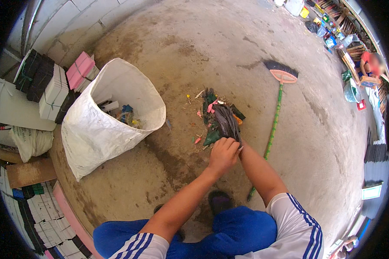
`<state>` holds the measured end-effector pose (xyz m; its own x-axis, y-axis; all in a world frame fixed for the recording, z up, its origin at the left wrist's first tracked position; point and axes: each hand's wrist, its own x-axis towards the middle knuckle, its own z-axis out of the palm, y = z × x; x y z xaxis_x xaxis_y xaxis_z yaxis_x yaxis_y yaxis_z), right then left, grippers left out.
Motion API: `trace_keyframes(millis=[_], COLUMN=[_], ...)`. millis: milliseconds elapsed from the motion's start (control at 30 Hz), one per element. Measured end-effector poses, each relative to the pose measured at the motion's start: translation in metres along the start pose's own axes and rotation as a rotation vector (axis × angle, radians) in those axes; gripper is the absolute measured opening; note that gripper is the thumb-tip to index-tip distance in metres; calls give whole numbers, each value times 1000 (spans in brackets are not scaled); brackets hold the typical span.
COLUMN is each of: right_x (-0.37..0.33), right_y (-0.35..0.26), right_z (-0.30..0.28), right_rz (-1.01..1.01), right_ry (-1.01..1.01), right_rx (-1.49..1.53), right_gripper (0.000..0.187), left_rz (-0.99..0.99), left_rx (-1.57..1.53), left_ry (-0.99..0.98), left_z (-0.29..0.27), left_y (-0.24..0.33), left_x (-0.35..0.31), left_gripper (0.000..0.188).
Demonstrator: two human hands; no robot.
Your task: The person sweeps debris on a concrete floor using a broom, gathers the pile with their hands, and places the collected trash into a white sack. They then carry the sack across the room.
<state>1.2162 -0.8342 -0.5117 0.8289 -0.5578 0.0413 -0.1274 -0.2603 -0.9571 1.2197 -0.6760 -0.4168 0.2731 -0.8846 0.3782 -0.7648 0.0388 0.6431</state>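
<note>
A black plastic bag hangs over a small heap of litter on the floor. My left hand is closed on the bag's near edge, by my right wrist. My right hand reaches up to the same edge and passes into or behind the plastic. Its fingers are covered, so their pose does not show. Around the bag lie pink, green and dark scraps, with an orange piece at its right side. To the left, a large white sack stands wide-mouthed, with mixed scraps inside.
A broom with a green handle and pink head lies right of the litter. Tied stacks of boards line the left wall. At the far right a person sits among containers and goods. My shoes are just below the hands.
</note>
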Motion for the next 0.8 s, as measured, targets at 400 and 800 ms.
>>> trace_keyframes(millis=[400,800], right_x=[36,57], right_y=[-62,59], right_z=[-45,48], right_rz=[46,-292], right_ry=[-125,-145], right_rx=[-330,-803], right_gripper=[41,53], left_rz=[-1014,-768], left_rx=[460,283], left_ry=[-30,-117], left_z=[-46,9], left_y=[-205,-158], left_x=[-102,-67], left_gripper=[80,73])
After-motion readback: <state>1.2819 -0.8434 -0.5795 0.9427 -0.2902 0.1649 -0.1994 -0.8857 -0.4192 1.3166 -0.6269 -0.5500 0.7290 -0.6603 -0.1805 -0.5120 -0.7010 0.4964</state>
